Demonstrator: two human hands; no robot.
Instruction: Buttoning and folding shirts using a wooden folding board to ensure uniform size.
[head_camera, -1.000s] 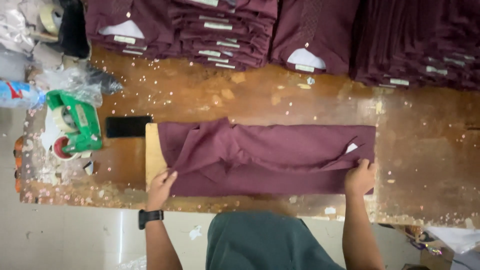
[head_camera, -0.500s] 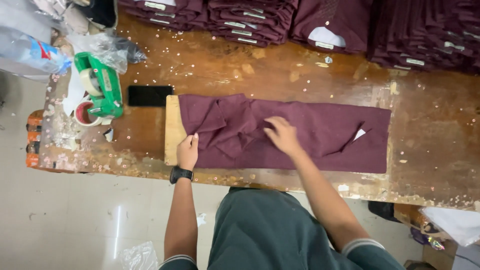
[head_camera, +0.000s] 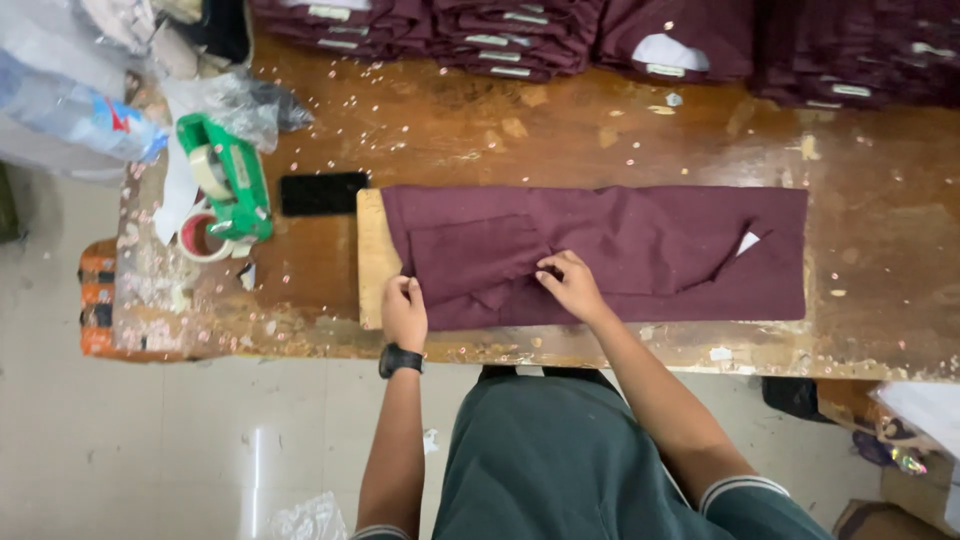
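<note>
Head view: the maroon garment lies lengthwise across the bench, over a folding board. Left hand pinches its near-left edge; right hand, nearer the garment's middle, pinches a fold there.

Maroon garment, plain, on tan board; brown worn tabletop flecked pale. Green tape dispenser, black phone, black wristwatch, maroon stacks at far edge.
</note>
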